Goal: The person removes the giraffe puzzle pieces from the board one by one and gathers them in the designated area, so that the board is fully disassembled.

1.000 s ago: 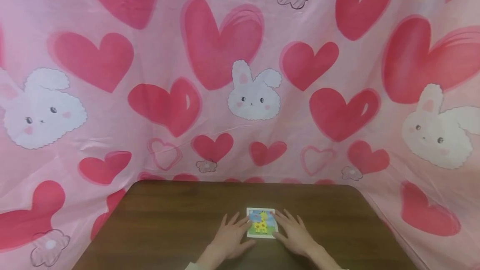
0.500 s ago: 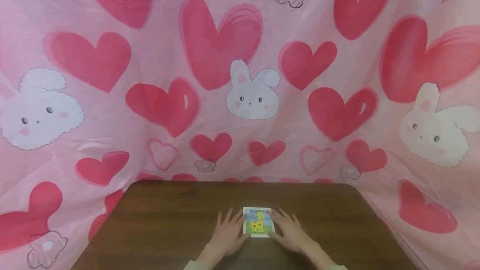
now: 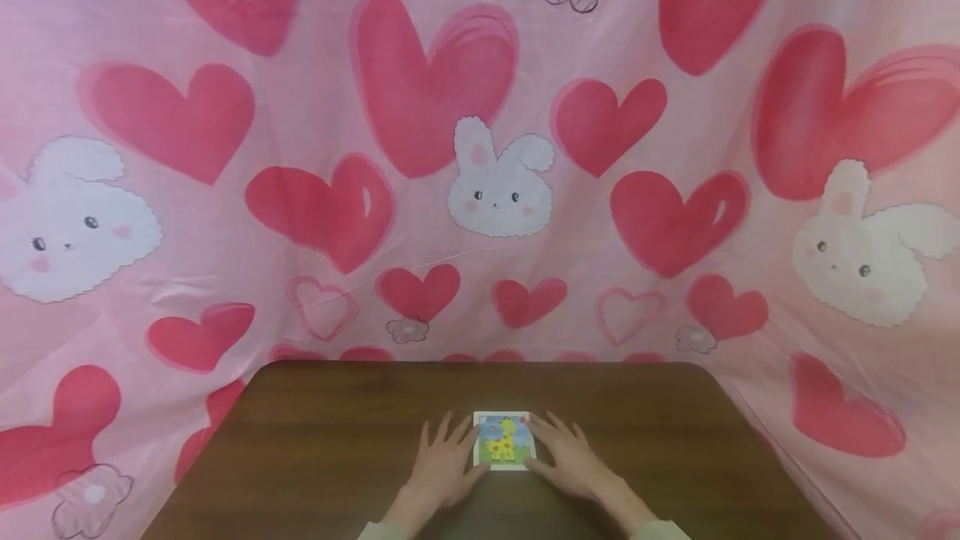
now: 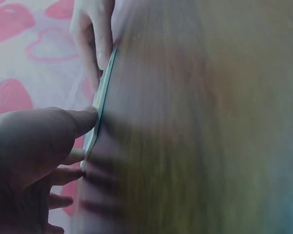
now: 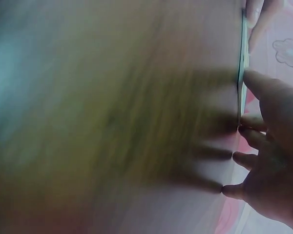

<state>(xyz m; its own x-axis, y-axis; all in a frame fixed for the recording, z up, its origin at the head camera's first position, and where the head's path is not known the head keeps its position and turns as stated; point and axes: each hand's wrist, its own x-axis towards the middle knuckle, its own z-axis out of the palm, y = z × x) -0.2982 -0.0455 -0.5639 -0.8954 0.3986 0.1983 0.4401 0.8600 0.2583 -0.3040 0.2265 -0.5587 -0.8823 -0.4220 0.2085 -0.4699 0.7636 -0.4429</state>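
Steady the giraffe picture [image 3: 504, 440] flat on the brown counter [image 3: 337, 440], between left hand [image 3: 441, 467] at nine o'clock and right hand [image 3: 572, 460] at three. Press evenly with fingers spread apart, clamped on nothing, apparently touching its edges. Beyond, at twelve o'clock, note the pink heart-and-rabbit cloth [image 3: 429, 232].

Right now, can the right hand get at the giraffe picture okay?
Yes, it seems so. The right hand is at the right edge of the giraffe picture, with nothing visible between them; the left hand is at the opposite edge, apparently out of its way.
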